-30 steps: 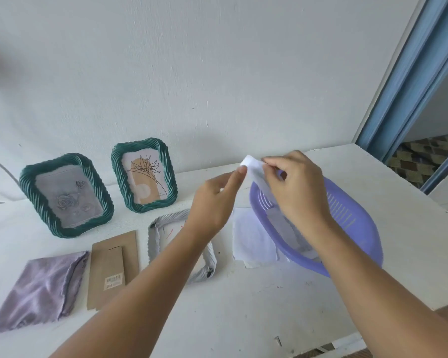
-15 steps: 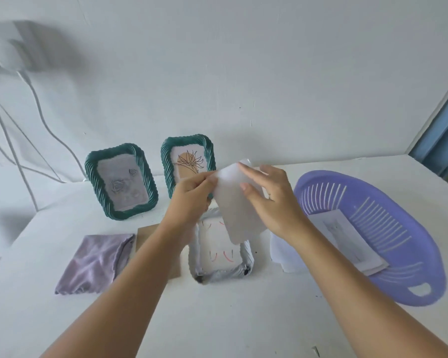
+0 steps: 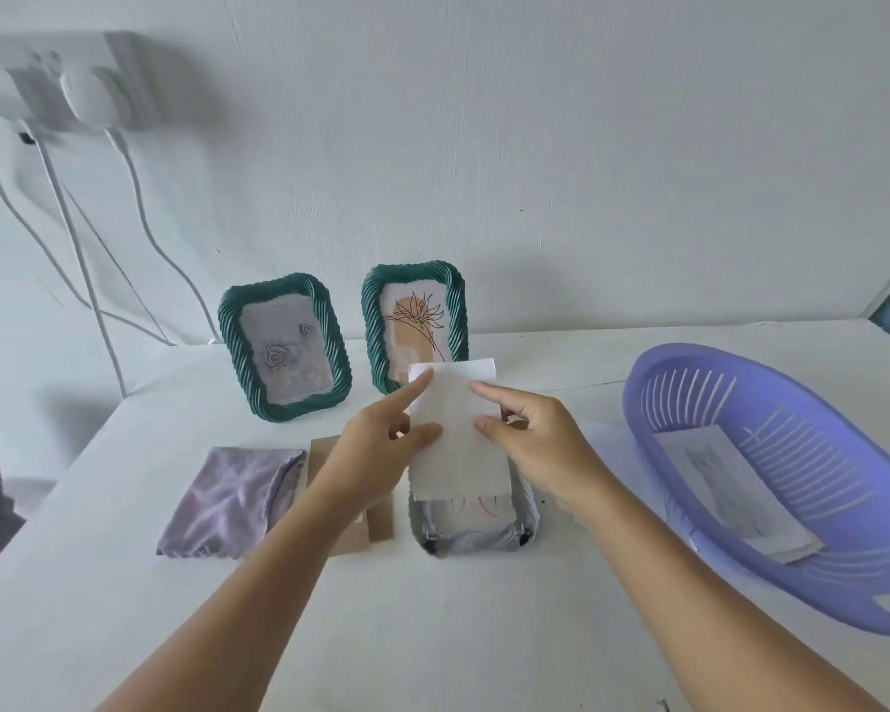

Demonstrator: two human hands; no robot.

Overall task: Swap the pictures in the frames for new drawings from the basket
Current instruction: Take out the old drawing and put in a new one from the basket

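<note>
Both hands pinch the sheet [image 3: 456,434], left hand [image 3: 376,454] at its left edge and right hand [image 3: 540,444] at its right, its long axis running away from them, directly over the open frame [image 3: 471,526] just below.

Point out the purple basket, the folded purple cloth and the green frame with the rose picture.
purple basket [image 3: 653,382]: head view, on its far left rim.
folded purple cloth [image 3: 227,501]: head view, on its middle.
green frame with the rose picture [image 3: 233,337]: head view, on its left border.
</note>
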